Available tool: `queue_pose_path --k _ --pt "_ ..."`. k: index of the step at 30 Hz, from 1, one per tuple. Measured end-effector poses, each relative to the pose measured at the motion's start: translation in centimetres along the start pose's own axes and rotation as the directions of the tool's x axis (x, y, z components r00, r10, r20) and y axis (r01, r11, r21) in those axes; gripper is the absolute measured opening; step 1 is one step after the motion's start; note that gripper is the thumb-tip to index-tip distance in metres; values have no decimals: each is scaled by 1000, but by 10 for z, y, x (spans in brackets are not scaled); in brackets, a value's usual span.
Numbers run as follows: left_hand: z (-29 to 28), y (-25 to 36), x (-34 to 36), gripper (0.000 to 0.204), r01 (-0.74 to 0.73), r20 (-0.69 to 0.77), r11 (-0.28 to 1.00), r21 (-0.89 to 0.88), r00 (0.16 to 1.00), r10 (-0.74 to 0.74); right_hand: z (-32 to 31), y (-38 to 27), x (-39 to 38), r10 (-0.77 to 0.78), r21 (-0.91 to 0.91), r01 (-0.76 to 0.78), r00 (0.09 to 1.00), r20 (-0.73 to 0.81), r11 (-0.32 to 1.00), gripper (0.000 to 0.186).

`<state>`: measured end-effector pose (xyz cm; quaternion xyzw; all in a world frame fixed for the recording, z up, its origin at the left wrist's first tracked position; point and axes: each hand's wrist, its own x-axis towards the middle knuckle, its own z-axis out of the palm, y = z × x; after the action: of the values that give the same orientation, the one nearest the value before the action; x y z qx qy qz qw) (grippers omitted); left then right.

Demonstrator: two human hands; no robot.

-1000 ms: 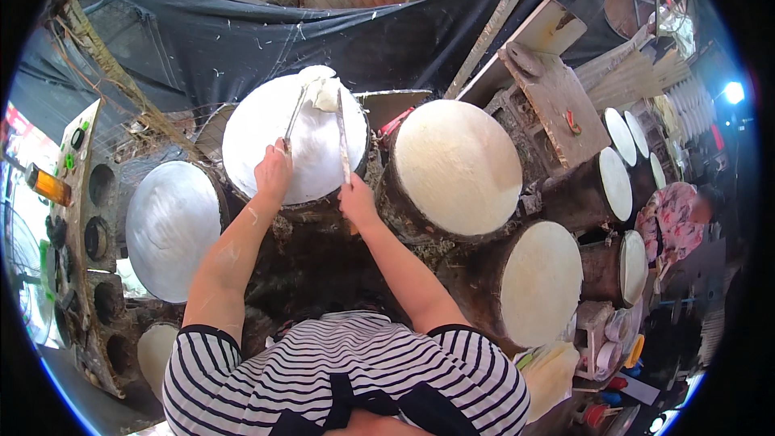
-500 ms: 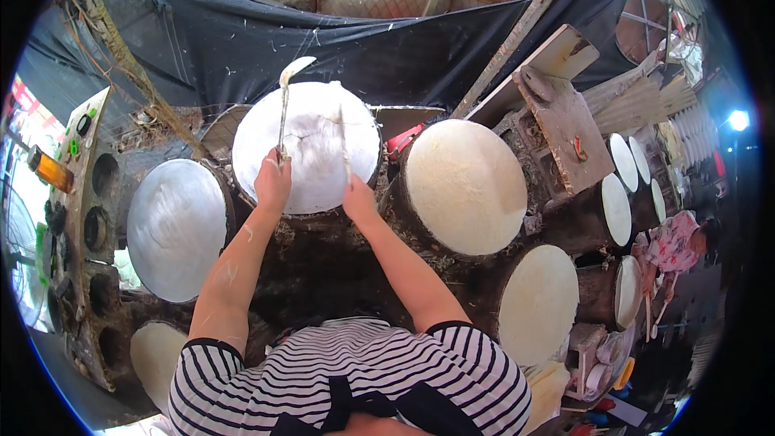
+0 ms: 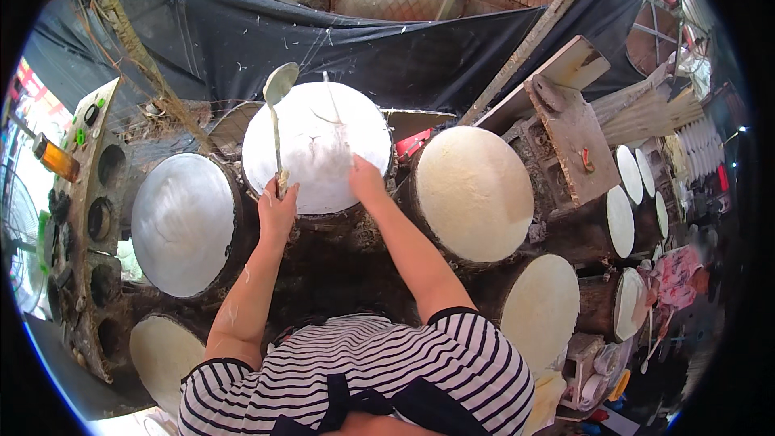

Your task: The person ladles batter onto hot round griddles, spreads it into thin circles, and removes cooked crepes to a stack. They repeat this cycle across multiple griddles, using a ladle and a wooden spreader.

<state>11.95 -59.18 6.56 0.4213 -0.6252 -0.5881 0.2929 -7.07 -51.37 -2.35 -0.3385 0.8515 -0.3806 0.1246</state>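
Observation:
My left hand (image 3: 277, 211) is closed around the handle of a ladle (image 3: 281, 85). The ladle is held upright, its pale bowl past the far left rim of a round, drum-like griddle (image 3: 311, 173) with a whitish top. Over the right half of that griddle, my right hand (image 3: 368, 178) is closed on a thin stick (image 3: 332, 101). The stick points away from me across the surface and is blurred, so its full outline is hard to make out. Faint lines mark the griddle's middle.
A grey metal griddle (image 3: 182, 226) stands to the left. On the right is one covered with a cream-coloured layer (image 3: 475, 194), with another pale round (image 3: 541, 311) nearer. A co-worker in pink patterned clothing (image 3: 678, 274) is at far right. Black sheeting (image 3: 387, 56) hangs behind.
My left hand has turned the ladle so its bowl faces me more. The stick in my right hand has swung its far end leftward, toward the far rim. The view has shifted slightly.

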Motion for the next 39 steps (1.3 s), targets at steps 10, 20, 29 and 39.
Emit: queue_pose_path --k 10,20,29,39 --pt "-21 -9 -23 27 24 -7 999 -38 1000 -24 20 -32 3 36 -162 -28 998 51 986 29" --pt "-39 -18 -20 26 37 18 998 -59 999 -36 40 -42 -31 82 -160 -74 996 44 984 27" --pt "-57 -12 -38 25 80 -66 997 -15 995 -80 -10 -23 28 98 -261 -103 995 -30 960 26" --pt "-47 -13 -45 22 65 -147 994 -91 986 -78 16 -37 -7 -101 -158 147 958 269 976 31"
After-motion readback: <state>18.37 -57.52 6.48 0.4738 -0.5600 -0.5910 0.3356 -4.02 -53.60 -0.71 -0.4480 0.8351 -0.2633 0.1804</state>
